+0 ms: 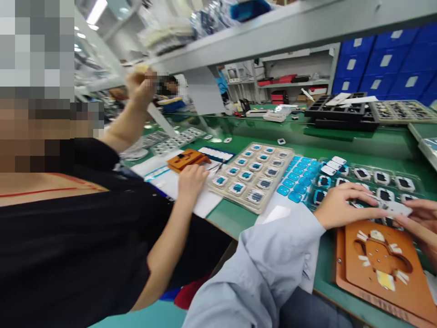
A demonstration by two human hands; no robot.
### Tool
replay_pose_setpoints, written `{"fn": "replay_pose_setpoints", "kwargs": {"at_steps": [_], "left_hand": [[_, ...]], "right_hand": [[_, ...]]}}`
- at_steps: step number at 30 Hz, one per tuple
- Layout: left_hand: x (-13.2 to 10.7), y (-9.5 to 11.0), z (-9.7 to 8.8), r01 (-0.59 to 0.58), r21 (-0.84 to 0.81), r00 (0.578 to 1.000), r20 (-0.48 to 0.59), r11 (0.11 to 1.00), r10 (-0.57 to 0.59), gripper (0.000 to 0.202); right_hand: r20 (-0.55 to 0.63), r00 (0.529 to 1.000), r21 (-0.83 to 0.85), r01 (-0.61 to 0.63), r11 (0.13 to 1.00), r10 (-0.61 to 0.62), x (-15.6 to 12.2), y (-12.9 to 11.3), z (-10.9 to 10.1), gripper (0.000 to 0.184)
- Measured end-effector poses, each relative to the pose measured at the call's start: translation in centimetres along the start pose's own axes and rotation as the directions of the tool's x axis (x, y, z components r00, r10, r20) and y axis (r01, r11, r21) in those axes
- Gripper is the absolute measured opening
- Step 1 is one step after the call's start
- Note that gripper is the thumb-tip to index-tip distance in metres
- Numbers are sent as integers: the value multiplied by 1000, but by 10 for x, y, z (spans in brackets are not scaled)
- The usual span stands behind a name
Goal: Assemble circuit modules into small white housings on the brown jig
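At the right, my left hand (344, 202) pinches one end of a small white plate-like part (398, 208). My right hand (421, 223), partly cut off by the frame edge, grips the other end with thumb and fingers. Just below both hands lies an orange fixture (372, 264) with a shaped recess and several white and yellow pads. Behind my hands a clear tray (392, 180) carries several white-framed parts with dark centres. My fingers hide some of that tray.
Left of me, a co-worker in black has one hand (193, 182) by another orange fixture (184, 159) and the other hand (141, 86) raised. Between us lie a beige tray (257, 209) of parts and a sheet of blue stickers (295, 180). Black trays (341, 114) stand behind, under a shelf (273, 34).
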State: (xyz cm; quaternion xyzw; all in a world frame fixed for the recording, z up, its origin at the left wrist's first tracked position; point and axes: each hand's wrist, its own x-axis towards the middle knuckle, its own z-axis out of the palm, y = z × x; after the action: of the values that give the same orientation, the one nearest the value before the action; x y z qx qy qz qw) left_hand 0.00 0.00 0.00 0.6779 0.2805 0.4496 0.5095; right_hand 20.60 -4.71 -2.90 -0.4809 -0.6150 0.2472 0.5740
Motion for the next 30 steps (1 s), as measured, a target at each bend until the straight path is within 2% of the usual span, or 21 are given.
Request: {"fn": "replay_pose_setpoints", "kwargs": {"at_steps": [1,3,7,10,12,15,17,22,26,30], "left_hand": [[0,1,-1,-8,10,1000,14,1000,8,10],[0,3,-2,-23,37,999,46,999,21,8],[1,3,-4,2,74,999,45,997,-5,8],[0,4,-4,62,25,997,39,998,-63,9],[-1,6,-4,89,-5,995,43,996,-88,8],[-2,8,-4,106,-19,993,58,994,-105,7],[-3,8,-4,107,-22,992,66,994,-106,7],[-2,6,-5,108,-13,992,72,994,-106,8],[-3,8,-6,108,-63,990,94,992,-102,12],[-5,8,-6,218,-248,972,148,944,-185,45]], "right_hand": [[57,998,60,-39,997,35,0,-5,2,23],[137,990,139,-29,990,9,1,-13,6,18],[130,991,81,-19,997,8,-2,-20,14,24],[98,984,-23,153,988,-150,-4,-26,14,38],[95,941,-200,337,920,-324,-3,-32,12,40],[178,846,-419,528,739,-503,0,-43,9,25],[229,813,-465,575,674,-536,2,-46,8,19],[275,765,-476,635,609,-583,2,-44,10,23],[247,774,-485,620,617,-583,2,-46,10,19],[113,827,-489,529,694,-550,4,-49,3,24]]}}
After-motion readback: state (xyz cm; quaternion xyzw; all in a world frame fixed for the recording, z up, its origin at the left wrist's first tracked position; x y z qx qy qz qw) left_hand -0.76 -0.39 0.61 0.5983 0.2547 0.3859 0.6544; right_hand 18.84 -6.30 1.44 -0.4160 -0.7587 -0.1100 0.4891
